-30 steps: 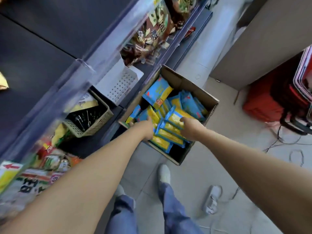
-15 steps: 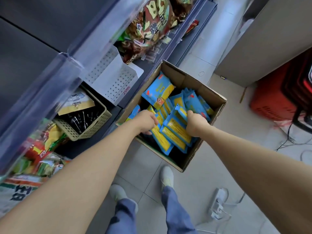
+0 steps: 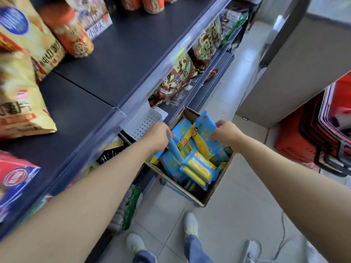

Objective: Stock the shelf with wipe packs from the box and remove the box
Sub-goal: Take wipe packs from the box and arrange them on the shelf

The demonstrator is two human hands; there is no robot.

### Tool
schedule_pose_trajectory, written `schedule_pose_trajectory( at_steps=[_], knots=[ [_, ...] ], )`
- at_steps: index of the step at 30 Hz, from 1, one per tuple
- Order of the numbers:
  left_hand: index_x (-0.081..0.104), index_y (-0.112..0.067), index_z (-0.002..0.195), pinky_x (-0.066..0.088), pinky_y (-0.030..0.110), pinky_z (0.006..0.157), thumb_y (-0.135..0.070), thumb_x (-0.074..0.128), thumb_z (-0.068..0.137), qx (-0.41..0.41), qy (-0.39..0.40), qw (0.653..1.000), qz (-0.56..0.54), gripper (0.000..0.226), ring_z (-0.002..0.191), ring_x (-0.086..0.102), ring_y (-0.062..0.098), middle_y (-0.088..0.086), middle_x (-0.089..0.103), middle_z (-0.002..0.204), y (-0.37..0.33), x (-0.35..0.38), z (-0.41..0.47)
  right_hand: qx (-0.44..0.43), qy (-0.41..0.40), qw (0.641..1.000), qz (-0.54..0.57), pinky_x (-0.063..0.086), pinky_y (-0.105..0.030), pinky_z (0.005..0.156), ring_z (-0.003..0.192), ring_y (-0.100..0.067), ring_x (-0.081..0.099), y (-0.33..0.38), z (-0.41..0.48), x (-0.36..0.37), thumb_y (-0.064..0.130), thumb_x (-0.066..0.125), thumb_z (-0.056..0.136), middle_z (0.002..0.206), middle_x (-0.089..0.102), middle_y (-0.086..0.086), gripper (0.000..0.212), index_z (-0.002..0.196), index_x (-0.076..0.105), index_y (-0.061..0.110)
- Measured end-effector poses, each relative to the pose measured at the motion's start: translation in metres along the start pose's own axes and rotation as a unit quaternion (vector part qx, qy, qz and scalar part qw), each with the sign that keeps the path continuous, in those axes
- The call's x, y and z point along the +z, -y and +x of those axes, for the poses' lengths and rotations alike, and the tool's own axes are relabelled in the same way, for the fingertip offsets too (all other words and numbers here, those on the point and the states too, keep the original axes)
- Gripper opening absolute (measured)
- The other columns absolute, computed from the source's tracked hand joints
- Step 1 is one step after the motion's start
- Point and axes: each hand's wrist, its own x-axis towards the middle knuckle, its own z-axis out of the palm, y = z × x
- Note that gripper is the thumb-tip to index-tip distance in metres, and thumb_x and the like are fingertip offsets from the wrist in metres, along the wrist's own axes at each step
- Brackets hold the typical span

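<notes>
Both hands [image 3: 191, 135] higher now, wipe packs [image 3: 199, 133] lifted above box [image 3: 207, 196].

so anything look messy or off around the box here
Mostly the wipe packs in the box: they lie jumbled at mixed angles, not in rows. Both hands grip a few. Nothing looks spilled or torn.

blue-yellow wipe packs [image 3: 197, 168] fill box [image 3: 210, 196]
</notes>
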Motion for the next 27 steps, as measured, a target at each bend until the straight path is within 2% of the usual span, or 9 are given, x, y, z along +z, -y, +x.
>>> schedule_pose_trajectory(
  at_steps=[5, 7, 9, 12, 14, 16, 19, 23, 27],
  knots=[
    [0.071, -0.009, 0.1, 0.048, 0.031, 0.084, -0.009, 0.069, 0.082, 0.049, -0.078, 0.995, 0.031, 0.018, 0.106, 0.058, 0.028, 0.005, 0.058, 0.113, -0.021, -0.064, -0.036, -0.069, -0.007, 0.998, 0.002, 0.044, -0.034, 0.068, 0.08, -0.025, 0.051, 0.059, -0.049, -0.04, 0.001, 0.06, 0.078, 0.092, 0.052, -0.012, 0.038, 0.116, 0.055, 0.0],
    [0.07, -0.005, 0.101, 0.048, 0.031, 0.088, -0.015, 0.073, 0.08, 0.047, -0.106, 0.993, 0.026, 0.023, 0.112, 0.053, 0.03, 0.01, 0.051, 0.121, -0.028, -0.092, -0.054, -0.112, -0.015, 0.993, -0.019, 0.049, -0.037, 0.072, 0.083, -0.025, 0.052, 0.086, -0.072, -0.055, 0.001, 0.06, 0.078, 0.095, 0.053, -0.011, 0.041, 0.118, 0.053, 0.003],
    [0.069, -0.005, 0.092, 0.049, 0.032, 0.085, -0.015, 0.073, 0.079, 0.041, -0.123, 0.991, 0.029, 0.017, 0.112, 0.053, 0.031, 0.016, 0.058, 0.112, -0.035, -0.122, -0.075, -0.159, -0.023, 0.986, -0.035, 0.052, -0.041, 0.077, 0.085, -0.024, 0.053, 0.115, -0.099, -0.069, 0.002, 0.061, 0.078, 0.1, 0.055, -0.011, 0.043, 0.121, 0.053, 0.007],
    [0.065, -0.004, 0.086, 0.041, 0.026, 0.067, -0.012, 0.071, 0.08, 0.043, -0.151, 0.988, 0.011, 0.011, 0.084, 0.06, 0.024, 0.012, 0.061, 0.086, -0.04, -0.17, -0.111, -0.232, -0.043, 0.97, -0.062, 0.051, -0.033, 0.066, 0.077, -0.021, 0.056, 0.158, -0.14, -0.09, 0.005, 0.064, 0.076, 0.095, 0.06, -0.009, 0.038, 0.113, 0.059, 0.01],
    [0.066, 0.0, 0.101, 0.044, 0.026, 0.073, -0.012, 0.07, 0.082, 0.044, -0.181, 0.982, -0.014, 0.023, 0.087, 0.059, 0.02, 0.008, 0.063, 0.094, -0.04, -0.199, -0.136, -0.272, -0.054, 0.959, -0.065, 0.043, -0.024, 0.054, 0.064, -0.014, 0.051, 0.185, -0.169, -0.101, 0.005, 0.064, 0.075, 0.079, 0.056, -0.003, 0.03, 0.104, 0.061, 0.013],
    [0.066, -0.001, 0.106, 0.047, 0.027, 0.074, -0.011, 0.068, 0.083, 0.045, -0.207, 0.977, -0.035, 0.025, 0.087, 0.06, 0.018, 0.005, 0.064, 0.096, -0.038, -0.227, -0.164, -0.31, -0.061, 0.947, -0.06, 0.042, -0.025, 0.055, 0.062, -0.015, 0.051, 0.213, -0.192, -0.107, 0.004, 0.065, 0.074, 0.081, 0.058, -0.006, 0.026, 0.098, 0.061, 0.013],
    [0.065, -0.011, 0.091, 0.046, 0.022, 0.059, -0.01, 0.065, 0.085, 0.046, -0.251, 0.965, -0.056, 0.006, 0.068, 0.056, 0.01, -0.002, 0.061, 0.08, -0.03, -0.264, -0.212, -0.364, -0.058, 0.929, -0.035, 0.045, -0.029, 0.062, 0.068, -0.021, 0.054, 0.254, -0.225, -0.104, 0.0, 0.066, 0.072, 0.086, 0.059, -0.01, 0.024, 0.095, 0.063, 0.008],
    [0.063, -0.012, 0.091, 0.045, 0.026, 0.066, -0.01, 0.062, 0.085, 0.033, -0.331, 0.942, -0.031, 0.006, 0.077, 0.057, 0.015, -0.001, 0.061, 0.085, -0.012, -0.3, -0.277, -0.421, -0.039, 0.906, -0.033, 0.041, -0.025, 0.054, 0.064, -0.018, 0.052, 0.307, -0.269, -0.086, 0.002, 0.065, 0.074, 0.079, 0.059, -0.006, 0.023, 0.092, 0.062, 0.016],
    [0.063, -0.004, 0.094, 0.051, 0.034, 0.072, -0.01, 0.06, 0.085, -0.007, -0.401, 0.915, -0.038, 0.011, 0.079, 0.06, 0.018, 0.005, 0.064, 0.087, 0.024, -0.335, -0.335, -0.497, -0.013, 0.867, -0.028, 0.045, -0.027, 0.059, 0.065, -0.016, 0.053, 0.364, -0.308, -0.053, -0.001, 0.065, 0.073, 0.073, 0.056, 0.0, 0.03, 0.097, 0.062, 0.016]
  ],
)
